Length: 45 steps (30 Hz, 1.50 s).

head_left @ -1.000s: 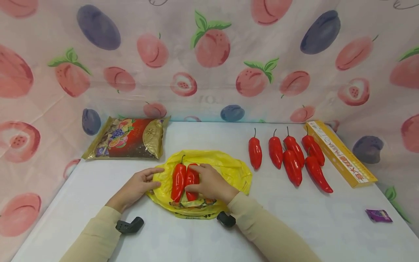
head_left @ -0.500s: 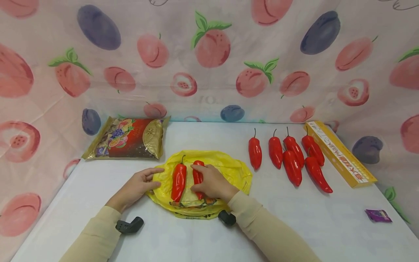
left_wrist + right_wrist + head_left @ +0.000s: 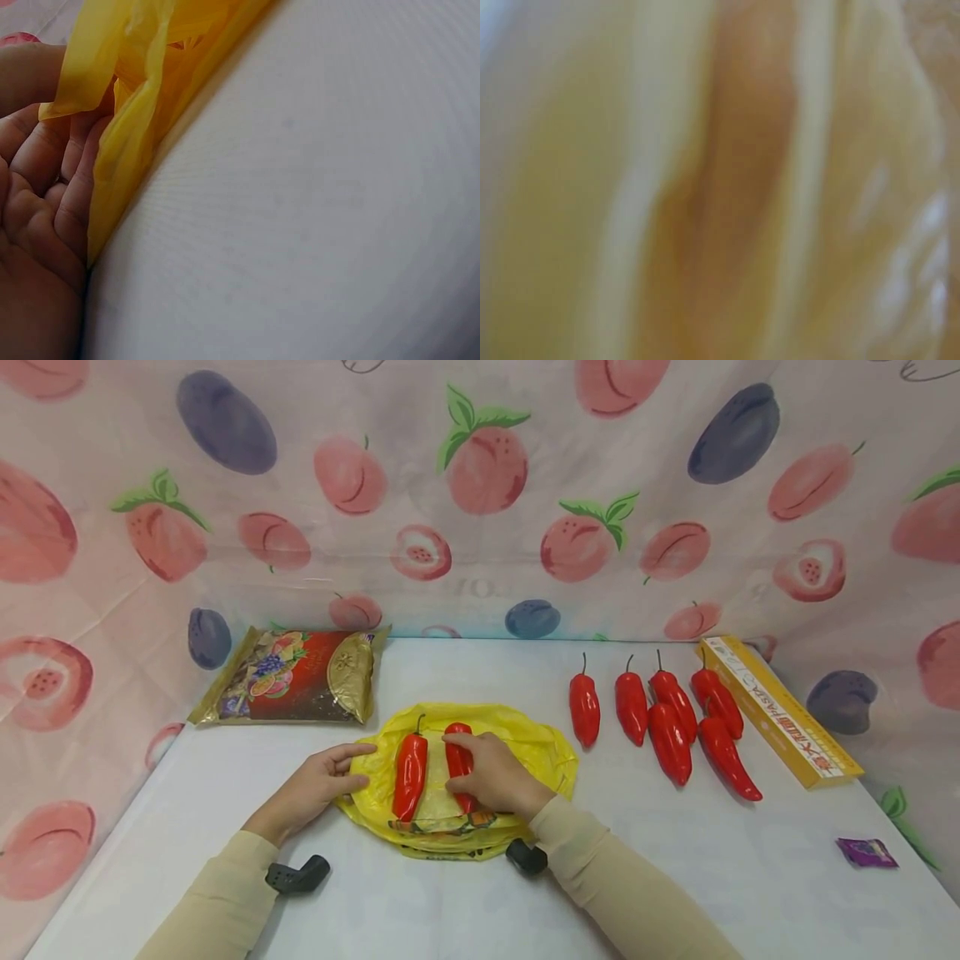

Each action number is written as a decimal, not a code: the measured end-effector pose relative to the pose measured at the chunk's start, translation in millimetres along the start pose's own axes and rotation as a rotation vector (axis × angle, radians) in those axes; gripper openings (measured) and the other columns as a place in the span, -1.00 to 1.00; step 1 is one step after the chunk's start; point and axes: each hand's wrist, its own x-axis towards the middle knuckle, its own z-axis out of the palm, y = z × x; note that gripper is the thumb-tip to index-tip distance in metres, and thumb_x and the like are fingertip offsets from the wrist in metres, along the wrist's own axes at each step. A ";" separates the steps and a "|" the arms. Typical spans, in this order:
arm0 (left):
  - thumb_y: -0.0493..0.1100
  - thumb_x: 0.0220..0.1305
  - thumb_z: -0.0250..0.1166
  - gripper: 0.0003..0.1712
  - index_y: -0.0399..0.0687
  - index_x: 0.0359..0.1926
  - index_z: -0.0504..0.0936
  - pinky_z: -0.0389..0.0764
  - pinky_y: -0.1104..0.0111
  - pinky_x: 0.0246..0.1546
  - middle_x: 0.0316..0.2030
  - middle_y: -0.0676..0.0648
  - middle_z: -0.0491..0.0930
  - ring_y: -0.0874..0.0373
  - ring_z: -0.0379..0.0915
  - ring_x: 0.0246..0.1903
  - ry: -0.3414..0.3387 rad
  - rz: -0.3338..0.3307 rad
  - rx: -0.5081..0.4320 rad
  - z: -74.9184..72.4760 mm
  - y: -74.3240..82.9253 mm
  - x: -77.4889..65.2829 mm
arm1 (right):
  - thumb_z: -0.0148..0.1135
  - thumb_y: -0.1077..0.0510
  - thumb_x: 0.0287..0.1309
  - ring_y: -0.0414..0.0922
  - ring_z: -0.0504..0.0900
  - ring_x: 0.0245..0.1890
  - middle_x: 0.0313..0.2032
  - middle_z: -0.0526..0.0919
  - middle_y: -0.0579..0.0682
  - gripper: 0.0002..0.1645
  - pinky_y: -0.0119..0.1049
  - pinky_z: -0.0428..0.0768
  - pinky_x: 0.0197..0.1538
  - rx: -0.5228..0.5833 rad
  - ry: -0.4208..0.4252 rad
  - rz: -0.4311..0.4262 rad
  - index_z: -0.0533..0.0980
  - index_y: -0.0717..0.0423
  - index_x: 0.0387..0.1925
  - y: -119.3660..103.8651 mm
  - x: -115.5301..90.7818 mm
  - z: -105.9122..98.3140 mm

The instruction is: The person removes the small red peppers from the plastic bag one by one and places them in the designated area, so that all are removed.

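Observation:
A yellow plastic bag lies spread on the table, with its opening facing up. On it, to the left, rests one red chili pepper, stem pointing away. My right hand holds a second red pepper over the bag's middle, thumb and fingers at its sides and part of it hidden. My left hand is at the bag's left rim; in the left wrist view the thumb and curled fingers pinch the yellow plastic. Only blurred yellow folds fill the right wrist view.
Several red peppers lie at the right, beside a yellow pasta box. A red and gold packet lies at the back left. Near the right edge is a small purple packet. A fruit-print cloth hangs behind the table.
My right hand has moved the held pepper to the right, so a gap now separates it from the other pepper on the bag. My left hand has stayed at the rim.

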 end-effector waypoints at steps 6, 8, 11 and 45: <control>-0.18 0.39 0.27 -0.34 -0.26 0.43 0.32 0.59 0.42 -0.02 0.16 -0.26 0.57 0.09 0.59 -0.03 -0.004 0.000 -0.004 0.3 1.0 0.5 | 0.42 0.09 0.20 0.02 0.44 0.01 0.09 0.47 0.11 -0.33 -0.16 0.68 -0.10 0.025 0.033 -0.016 0.46 -0.07 0.34 2.6 -3.1 -6.8; -0.18 0.39 0.27 -0.34 -0.26 0.43 0.32 0.59 0.41 -0.03 0.16 -0.27 0.57 0.09 0.60 -0.04 -0.004 -0.001 -0.003 0.8 1.1 0.6 | 0.40 0.11 0.22 0.03 0.44 0.03 0.11 0.48 0.11 -0.35 -0.14 0.67 -0.07 0.028 0.040 -0.025 0.46 -0.04 0.33 2.9 -5.3 -11.9; -0.18 0.39 0.27 -0.35 -0.26 0.43 0.33 0.59 0.41 -0.04 0.16 -0.27 0.57 0.08 0.60 -0.05 0.001 -0.008 -0.001 1.2 0.9 0.8 | 0.39 0.12 0.23 0.04 0.43 0.07 0.15 0.48 0.10 -0.36 -0.11 0.67 -0.05 0.023 0.054 -0.025 0.46 -0.04 0.34 3.6 -9.1 -20.6; -0.19 0.36 0.29 -0.35 -0.22 0.42 0.35 0.60 0.39 -0.04 0.11 -0.24 0.60 0.06 0.60 -0.05 0.013 -0.044 -0.009 0.6 -2.1 2.1 | 0.39 0.18 0.19 0.21 0.38 0.17 0.20 0.43 0.25 -0.27 0.03 0.69 -0.11 -0.113 0.198 0.074 0.39 0.04 0.39 62.0 -61.0 -124.6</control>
